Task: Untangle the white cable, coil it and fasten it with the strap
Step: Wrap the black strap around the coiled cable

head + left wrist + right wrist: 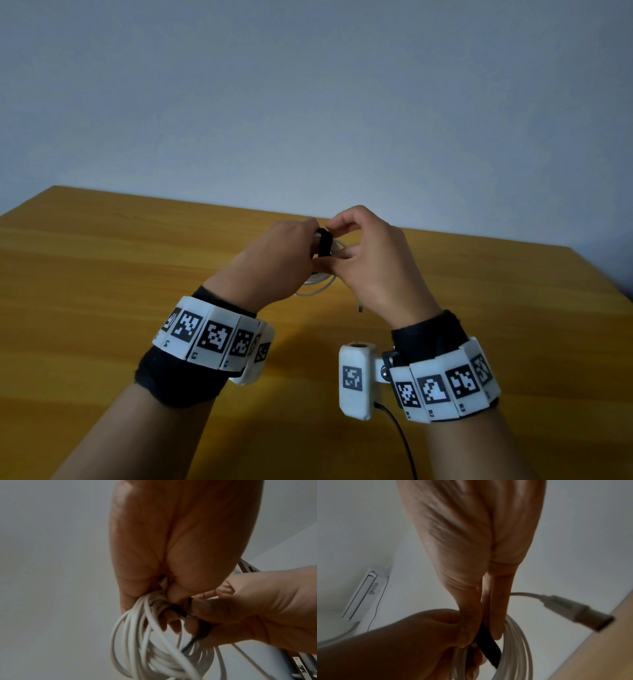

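Left hand [274, 257] grips the coiled white cable [145, 649] above the table's [102, 274] middle; right hand [370, 260] pinches the black strap [488, 646]: pull it snug round all loops before pressing closed

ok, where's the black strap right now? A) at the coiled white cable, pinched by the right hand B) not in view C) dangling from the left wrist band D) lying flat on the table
A: the black strap sits against the coiled white cable, pinched by the right hand while the left hand grips the coil above the table.
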### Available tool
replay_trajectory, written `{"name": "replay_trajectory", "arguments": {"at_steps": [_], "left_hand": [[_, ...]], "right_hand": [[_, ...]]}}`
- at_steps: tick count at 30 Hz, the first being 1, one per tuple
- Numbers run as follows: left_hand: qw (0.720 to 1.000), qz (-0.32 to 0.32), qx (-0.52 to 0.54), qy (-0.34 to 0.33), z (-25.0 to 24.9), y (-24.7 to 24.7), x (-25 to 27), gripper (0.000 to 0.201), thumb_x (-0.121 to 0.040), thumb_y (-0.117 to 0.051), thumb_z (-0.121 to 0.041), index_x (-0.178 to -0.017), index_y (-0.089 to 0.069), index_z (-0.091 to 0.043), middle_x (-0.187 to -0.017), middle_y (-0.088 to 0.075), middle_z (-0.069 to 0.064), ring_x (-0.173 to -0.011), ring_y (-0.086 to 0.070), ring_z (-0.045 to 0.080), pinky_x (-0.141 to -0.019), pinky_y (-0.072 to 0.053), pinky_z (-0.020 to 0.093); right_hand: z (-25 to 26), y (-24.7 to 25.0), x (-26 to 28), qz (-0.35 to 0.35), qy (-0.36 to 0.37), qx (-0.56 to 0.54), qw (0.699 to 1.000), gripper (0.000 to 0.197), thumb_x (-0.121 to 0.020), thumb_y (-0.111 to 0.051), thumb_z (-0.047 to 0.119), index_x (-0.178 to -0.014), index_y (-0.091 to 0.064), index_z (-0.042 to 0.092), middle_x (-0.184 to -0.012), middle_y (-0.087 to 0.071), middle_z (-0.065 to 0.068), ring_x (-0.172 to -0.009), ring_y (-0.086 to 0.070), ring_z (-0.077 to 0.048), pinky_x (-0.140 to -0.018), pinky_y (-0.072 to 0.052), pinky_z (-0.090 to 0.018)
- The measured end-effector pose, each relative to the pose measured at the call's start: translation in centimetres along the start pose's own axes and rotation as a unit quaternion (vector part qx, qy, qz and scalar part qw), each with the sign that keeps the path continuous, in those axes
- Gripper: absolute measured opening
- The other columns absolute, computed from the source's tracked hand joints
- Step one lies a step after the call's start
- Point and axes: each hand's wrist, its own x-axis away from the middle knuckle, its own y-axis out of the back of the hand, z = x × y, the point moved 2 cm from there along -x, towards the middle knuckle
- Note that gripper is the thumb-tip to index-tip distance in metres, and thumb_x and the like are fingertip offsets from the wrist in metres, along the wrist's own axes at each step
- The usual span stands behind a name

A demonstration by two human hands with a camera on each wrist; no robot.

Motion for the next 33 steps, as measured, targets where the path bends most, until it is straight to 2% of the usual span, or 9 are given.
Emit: {"name": "replay_trajectory", "arguments": {"at_steps": [3, 7, 9, 13, 16, 18, 24, 28, 33], "left_hand": [[1.0, -0.004, 0.001, 0.01, -0.1, 0.0, 0.0, 0.003, -0.094, -0.049, -0.007, -0.096, -0.052, -0.009, -0.088, -0.057, 0.007, -0.074, -0.051, 0.024, -0.06, -0.037, 0.034], [1.0, 0.002, 0.001, 0.016, 0.2, 0.1, -0.1, 0.012, -0.09, -0.046, 0.0, -0.095, -0.05, -0.01, -0.089, -0.057, 0.005, -0.077, -0.051, 0.024, -0.064, -0.044, 0.038], [1.0, 0.002, 0.003, 0.012, 0.4, 0.1, -0.1, 0.012, -0.091, -0.045, 0.0, -0.093, -0.048, -0.012, -0.086, -0.056, 0.003, -0.073, -0.05, 0.021, -0.061, -0.04, 0.033], [1.0, 0.008, 0.003, 0.007, 0.3, -0.1, -0.2, 0.015, -0.095, -0.044, -0.003, -0.095, -0.044, -0.017, -0.076, -0.041, -0.013, -0.065, -0.043, 0.005, -0.052, -0.029, 0.021], [0.999, 0.031, 0.007, 0.003, 0.2, -0.5, -0.2, 0.008, -0.099, -0.043, -0.008, -0.101, -0.049, -0.012, -0.083, -0.047, -0.007, -0.069, -0.045, 0.008, -0.054, -0.031, 0.019], [0.999, 0.048, 0.009, 0.003, 0.2, -0.7, -0.1, 0.008, -0.101, -0.043, -0.01, -0.103, -0.049, -0.014, -0.088, -0.049, -0.005, -0.072, -0.046, 0.009, -0.056, -0.032, 0.018], [0.995, 0.098, 0.003, 0.014, 0.2, -0.4, 0.1, 0.011, -0.1, -0.041, -0.009, -0.098, -0.048, -0.017, -0.089, -0.051, -0.006, -0.074, -0.046, 0.006, -0.058, -0.032, 0.02], [0.993, 0.118, -0.01, 0.015, 0.3, 0.0, 0.4, 0.014, -0.096, -0.04, -0.003, -0.091, -0.047, -0.014, -0.089, -0.052, -0.001, -0.075, -0.046, 0.013, -0.059, -0.032, 0.027], [0.99, 0.138, -0.016, 0.01, 0.3, 0.0, 0.4, 0.015, -0.096, -0.041, -0.003, -0.098, -0.052, -0.013, -0.09, -0.053, -0.002, -0.08, -0.049, 0.017, -0.063, -0.037, 0.032]], "right_hand": [[-0.1, -0.2, -0.1, -0.014, 0.002, 0.021, 1.0, 0.044, -0.079, -0.088, 0.009, -0.111, -0.061, 0.022, -0.116, -0.065, 0.006, -0.077, -0.075, -0.006, -0.066, -0.051, -0.008], [-0.2, -0.6, -0.2, 0.025, 0.021, 0.049, 0.998, 0.051, -0.087, -0.078, 0.0, -0.128, -0.059, 0.022, -0.13, -0.06, 0.002, -0.091, -0.074, -0.005, -0.08, -0.055, -0.012], [-0.3, -0.8, -0.2, 0.035, 0.031, 0.071, 0.996, 0.055, -0.088, -0.074, -0.003, -0.135, -0.057, 0.022, -0.132, -0.059, 0.002, -0.096, -0.073, -0.008, -0.085, -0.056, -0.016], [-0.3, -0.7, -0.3, -0.001, 0.04, 0.092, 0.995, 0.042, -0.088, -0.076, 0.001, -0.125, -0.069, 0.019, -0.119, -0.071, 0.0, -0.098, -0.074, -0.013, -0.086, -0.056, -0.02], [0.0, -0.8, -0.2, -0.031, 0.053, 0.138, 0.988, 0.033, -0.087, -0.076, 0.007, -0.118, -0.074, 0.019, -0.113, -0.074, 0.001, -0.096, -0.073, -0.016, -0.088, -0.059, -0.031], [0.2, -0.8, -0.1, -0.044, 0.058, 0.173, 0.982, 0.031, -0.086, -0.075, 0.009, -0.114, -0.076, 0.02, -0.108, -0.076, 0.002, -0.092, -0.072, -0.017, -0.086, -0.059, -0.036], [0.5, -0.7, 0.2, -0.054, 0.046, 0.203, 0.977, 0.025, -0.079, -0.08, 0.013, -0.101, -0.081, 0.026, -0.095, -0.079, 0.008, -0.084, -0.072, -0.014, -0.077, -0.058, -0.032], [0.7, -0.5, 0.4, -0.06, 0.043, 0.266, 0.961, 0.016, -0.084, -0.078, 0.031, -0.1, -0.079, 0.032, -0.096, -0.079, 0.009, -0.091, -0.073, -0.02, -0.073, -0.059, -0.037], [0.3, -0.3, 0.3, -0.03, 0.031, 0.317, 0.947, 0.026, -0.082, -0.079, 0.047, -0.1, -0.069, 0.032, -0.098, -0.074, 0.012, -0.094, -0.064, -0.015, -0.067, -0.041, -0.031]]}}
